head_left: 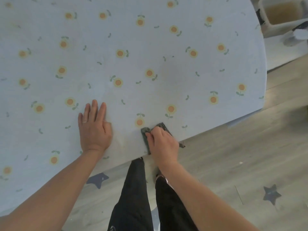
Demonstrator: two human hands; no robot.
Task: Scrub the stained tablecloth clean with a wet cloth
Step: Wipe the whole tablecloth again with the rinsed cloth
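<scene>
A pale blue tablecloth (133, 64) printed with orange flowers covers the table and fills most of the view. My left hand (94, 127) lies flat on it with straight fingers, pressing the fabric down near the front edge. To its right, my right hand (162, 142) grips a grey-green cloth (145, 135) with curled fingers, right at the table's front edge. Parts of the cloth stick out above and to the right of the hand. A small dark speck (173, 56) shows on the tablecloth further back.
A white tub (266, 19) with brownish water stands on the floor at the top right, past the table's edge. Wooden floor with dark star marks (271, 194) lies below and right. My legs (136, 197) in black trousers stand against the table's front edge.
</scene>
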